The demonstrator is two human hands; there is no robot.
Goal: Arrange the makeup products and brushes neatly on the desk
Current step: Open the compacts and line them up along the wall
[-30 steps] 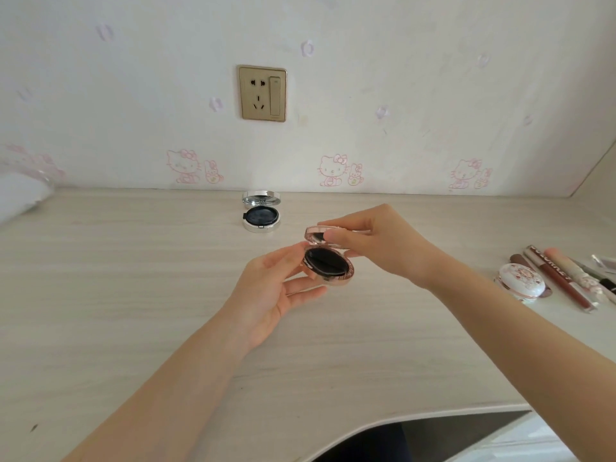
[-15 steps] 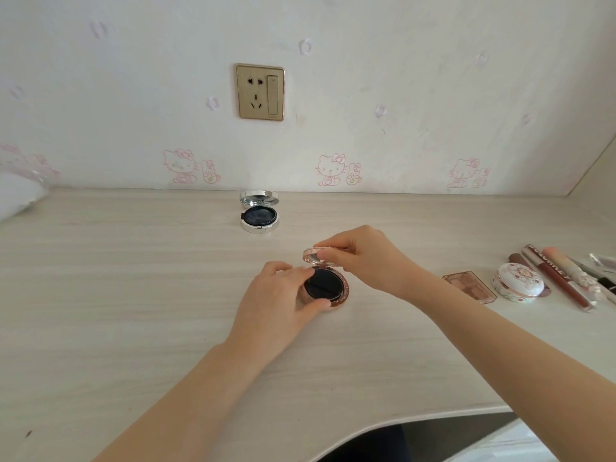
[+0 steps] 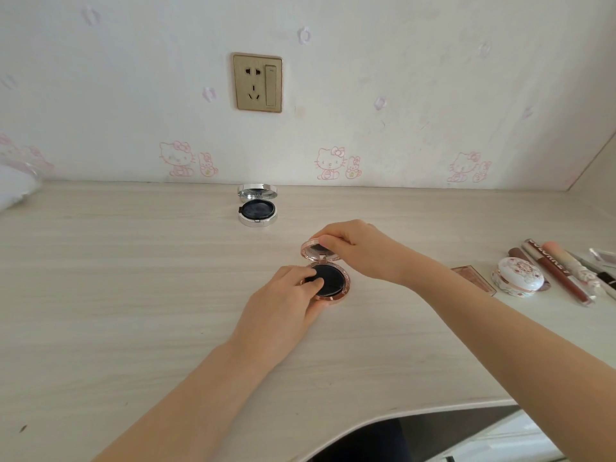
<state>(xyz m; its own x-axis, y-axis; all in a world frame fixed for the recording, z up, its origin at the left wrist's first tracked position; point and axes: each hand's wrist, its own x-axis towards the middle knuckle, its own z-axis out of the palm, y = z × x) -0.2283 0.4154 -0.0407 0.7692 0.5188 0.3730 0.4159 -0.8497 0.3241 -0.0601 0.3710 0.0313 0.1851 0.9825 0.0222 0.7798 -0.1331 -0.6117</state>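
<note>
A rose-gold cushion compact (image 3: 333,285) sits open on the desk (image 3: 133,295) at the centre, its black puff facing up. My left hand (image 3: 283,301) grips its base from the left, with fingertips on the puff. My right hand (image 3: 353,248) pinches the raised mirror lid from above. A second, silver compact (image 3: 257,210) stands open farther back near the wall. At the right lie a white floral case (image 3: 518,276), a small brown palette (image 3: 473,278) partly hidden by my right forearm, and several lip gloss tubes and brushes (image 3: 560,271).
The wall with a gold socket plate (image 3: 257,83) bounds the desk at the back. Something white (image 3: 13,191) shows at the far left edge. The desk's curved front edge (image 3: 416,415) runs at the lower right, with a dark gap below it.
Both hands have brought the rose-gold compact down from the air onto the desk. My left hand turned over from cradling it underneath to gripping it from the side.
</note>
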